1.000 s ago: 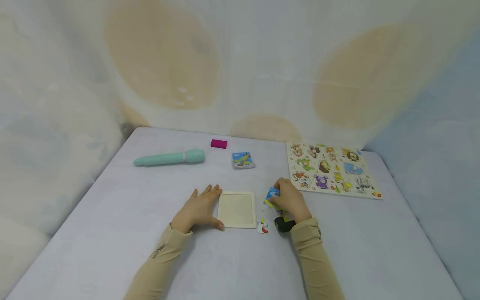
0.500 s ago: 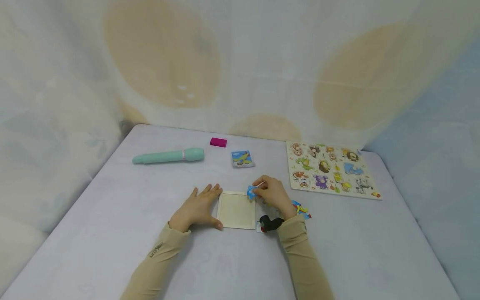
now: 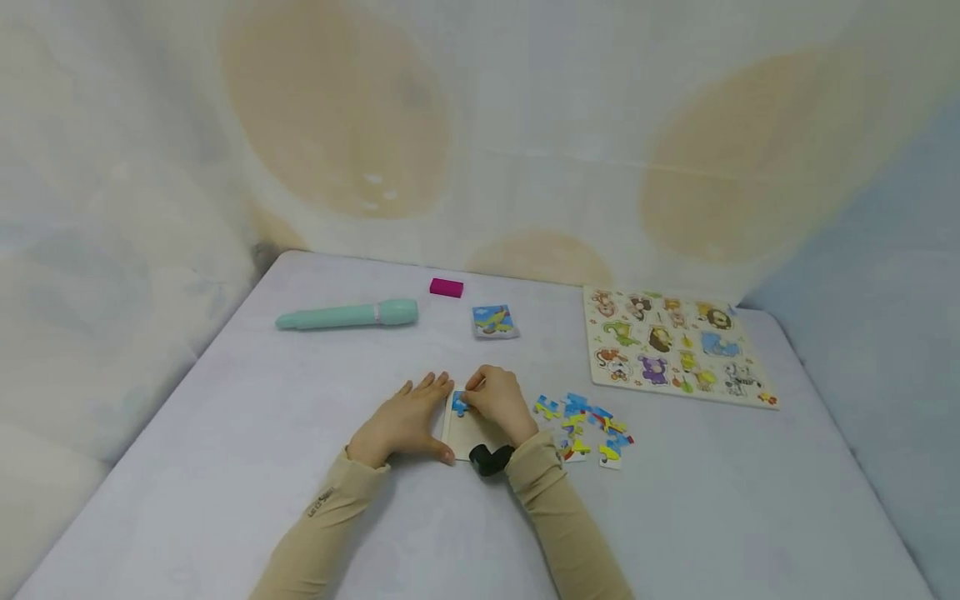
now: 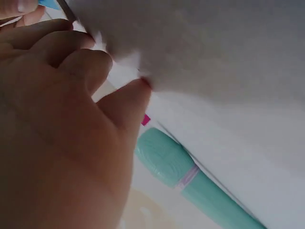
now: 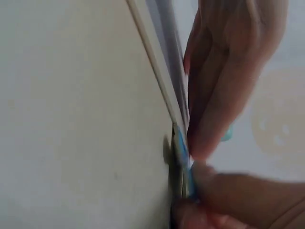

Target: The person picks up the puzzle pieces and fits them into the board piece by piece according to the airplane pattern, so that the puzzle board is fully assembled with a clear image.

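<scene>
A square wooden puzzle tray [image 3: 471, 433] lies in front of the person, partly covered by the right hand and wrist. The left hand [image 3: 401, 425] rests on the table with fingers extended, thumb and fingertips along the tray's left edge. Between thumb and fingers, the right hand [image 3: 498, 404] pinches a blue jigsaw piece [image 3: 459, 404] over the tray's upper left corner. The right wrist view shows this piece [image 5: 181, 145] edge-on at the tray's rim [image 5: 157, 71]. Loose jigsaw pieces [image 3: 576, 423], blue, yellow and red, are heaped right of the tray.
A mint-green wand-shaped object [image 3: 345, 315] lies at the back left. Behind the tray are a magenta block [image 3: 446, 287] and a small packet with an airplane picture [image 3: 494, 322]. An animal puzzle board [image 3: 675, 350] lies at the back right. Curtains hang around the table.
The right hand has carried the blue jigsaw piece leftward from the heap, across the tray to its upper left corner. The loose pieces are uncovered. The left hand has stayed at the tray's edge.
</scene>
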`<state>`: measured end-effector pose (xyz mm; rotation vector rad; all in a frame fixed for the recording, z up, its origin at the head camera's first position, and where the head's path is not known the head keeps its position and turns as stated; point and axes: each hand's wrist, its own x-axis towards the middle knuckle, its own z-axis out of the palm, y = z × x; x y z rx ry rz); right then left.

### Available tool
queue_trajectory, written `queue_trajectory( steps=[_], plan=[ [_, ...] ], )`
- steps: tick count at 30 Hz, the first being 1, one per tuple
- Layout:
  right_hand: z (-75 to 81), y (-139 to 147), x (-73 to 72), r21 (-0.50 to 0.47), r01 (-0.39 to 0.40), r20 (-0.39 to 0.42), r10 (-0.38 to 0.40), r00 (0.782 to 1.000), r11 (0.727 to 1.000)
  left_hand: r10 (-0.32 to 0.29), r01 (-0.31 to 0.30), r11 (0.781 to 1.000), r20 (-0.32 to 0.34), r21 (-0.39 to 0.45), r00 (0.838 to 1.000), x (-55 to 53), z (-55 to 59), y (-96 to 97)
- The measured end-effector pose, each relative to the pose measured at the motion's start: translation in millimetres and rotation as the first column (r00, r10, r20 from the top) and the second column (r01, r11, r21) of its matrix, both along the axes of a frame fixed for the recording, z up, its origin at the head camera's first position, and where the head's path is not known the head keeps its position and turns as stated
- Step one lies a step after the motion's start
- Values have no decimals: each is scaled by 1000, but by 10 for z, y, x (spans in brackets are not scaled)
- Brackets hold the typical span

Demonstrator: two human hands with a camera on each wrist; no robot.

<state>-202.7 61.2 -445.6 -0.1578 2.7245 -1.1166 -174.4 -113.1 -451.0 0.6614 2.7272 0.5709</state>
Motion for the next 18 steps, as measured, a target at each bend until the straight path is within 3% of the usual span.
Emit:
queue_trajectory(
  steps=[5, 7, 13, 18],
  plan=[
    [-27, -67, 42, 56, 32, -132, -24, 991, 998, -44, 44, 999, 10, 23, 999, 9, 48, -3],
    [-29, -69, 38, 52, 23, -149, -15, 989, 998, -42, 41, 999, 4, 22, 999, 3, 48, 2],
    [65, 244, -36, -20, -67, -18, 67, 998, 998, -36, 36, 999, 5, 13, 999, -9, 17, 38],
    [138, 796, -34, 16, 25, 7, -25, 1000, 1000, -38, 38, 999, 3, -3, 999, 20, 12, 18]
  ],
)
